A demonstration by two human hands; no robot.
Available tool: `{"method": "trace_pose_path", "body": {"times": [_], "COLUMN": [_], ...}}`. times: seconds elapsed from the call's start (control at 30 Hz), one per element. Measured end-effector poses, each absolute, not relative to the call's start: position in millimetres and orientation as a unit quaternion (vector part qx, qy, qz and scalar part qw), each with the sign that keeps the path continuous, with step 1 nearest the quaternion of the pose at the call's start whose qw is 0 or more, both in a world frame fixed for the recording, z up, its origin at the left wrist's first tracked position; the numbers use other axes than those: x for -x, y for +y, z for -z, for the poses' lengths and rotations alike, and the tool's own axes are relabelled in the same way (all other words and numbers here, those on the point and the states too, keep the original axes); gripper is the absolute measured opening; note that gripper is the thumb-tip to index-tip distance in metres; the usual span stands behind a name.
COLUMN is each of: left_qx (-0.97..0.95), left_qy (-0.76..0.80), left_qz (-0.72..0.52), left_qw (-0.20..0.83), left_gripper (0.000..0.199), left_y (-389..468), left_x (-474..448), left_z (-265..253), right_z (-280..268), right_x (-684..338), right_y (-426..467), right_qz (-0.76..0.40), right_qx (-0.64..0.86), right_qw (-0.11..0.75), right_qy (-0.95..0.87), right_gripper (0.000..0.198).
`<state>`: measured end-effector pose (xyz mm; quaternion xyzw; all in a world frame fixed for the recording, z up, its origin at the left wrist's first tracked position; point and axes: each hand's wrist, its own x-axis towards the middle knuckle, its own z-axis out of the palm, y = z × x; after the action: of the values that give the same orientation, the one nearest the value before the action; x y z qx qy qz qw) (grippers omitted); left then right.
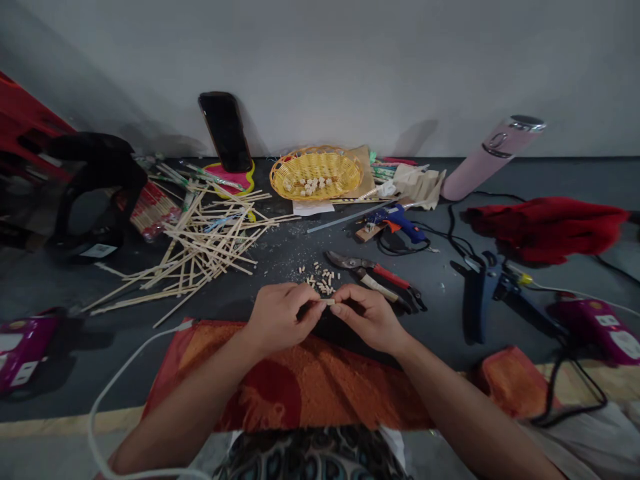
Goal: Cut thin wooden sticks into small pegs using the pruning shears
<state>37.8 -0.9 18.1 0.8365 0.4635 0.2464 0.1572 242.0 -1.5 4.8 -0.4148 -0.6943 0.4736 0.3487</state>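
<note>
Between my left hand and my right hand, a short piece of pale wooden stick is pinched at both ends by thumbs and forefingers. Just beyond my fingertips lies a small heap of cut stick pieces on the dark table. Pruning shears with one red handle rest to the right of that heap. An orange towel is spread under my wrists.
Long wooden sticks are piled at left. A yellow basket holding small pieces stands behind. At right are a blue glue gun, pink flask, blue-handled cutters and red cloth. A phone leans against the wall.
</note>
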Motion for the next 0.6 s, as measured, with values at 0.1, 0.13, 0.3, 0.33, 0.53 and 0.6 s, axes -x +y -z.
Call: {"method": "trace_pose_path", "body": {"times": [0.1, 0.13, 0.3, 0.33, 0.53, 0.6], "left_qx": [-0.838, -0.838, -0.838, -0.838, -0.839, -0.84], "left_qy": [0.464, 0.464, 0.462, 0.462, 0.463, 0.462], "left_qz": [-0.241, -0.24, -0.245, -0.245, -0.241, -0.242], "left_qw": [0.157, 0.157, 0.156, 0.156, 0.151, 0.149], "left_gripper": [0.02, 0.02, 0.019, 0.02, 0.02, 0.02], "left_y": [-0.8, -0.7, -0.3, -0.3, -0.8, -0.9], "left_x": [-38.3, -38.3, -37.8, -37.6, -37.2, -37.2], "left_z": [-18.9, -19.1, -18.9, -18.6, -17.2, -17.2], "right_z": [-5.3, -5.6, -6.2, -6.3, -6.3, -6.4], "right_x": [-241.8, -241.6, -241.0, -241.1, -241.8, -241.8], "right_y": [-1.4, -1.3, -1.0, -1.1, -1.1, -1.0], "right_qz": [-0.475, -0.476, -0.479, -0.48, -0.48, -0.479], "right_qx": [0.413, 0.413, 0.416, 0.416, 0.411, 0.41], "right_qw": [0.35, 0.351, 0.349, 0.349, 0.352, 0.352], "right_qy": [-0.694, -0.693, -0.69, -0.689, -0.69, -0.692], "right_gripper": [0.014, 0.014, 0.015, 0.015, 0.013, 0.012]}}
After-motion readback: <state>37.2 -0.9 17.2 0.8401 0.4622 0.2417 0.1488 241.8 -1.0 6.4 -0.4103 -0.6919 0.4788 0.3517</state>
